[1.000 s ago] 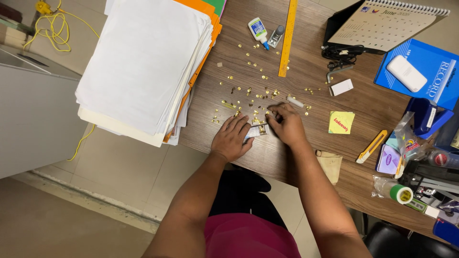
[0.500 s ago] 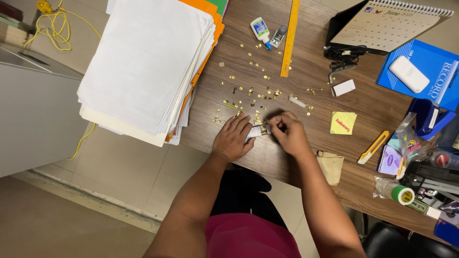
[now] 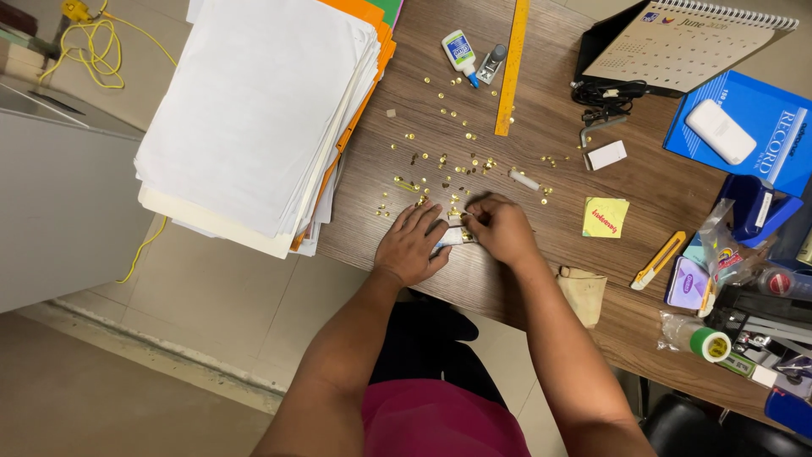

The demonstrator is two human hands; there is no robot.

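Both hands meet at the near edge of the surface (image 3: 541, 279): the left hand (image 3: 412, 245) lies flat, fingers spread, steadying a small white box (image 3: 451, 238). The right hand (image 3: 501, 227) pinches at its end, though what its fingertips hold is hidden. The brass pins (image 3: 452, 161) scattered beyond look light, stiff and sharp, best taken by the head.

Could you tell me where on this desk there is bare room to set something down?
Bare wood lies between the yellow sticky note, the white eraser and the blue book. The scattered brass pins crowd the stretch between the paper stack and the ruler.
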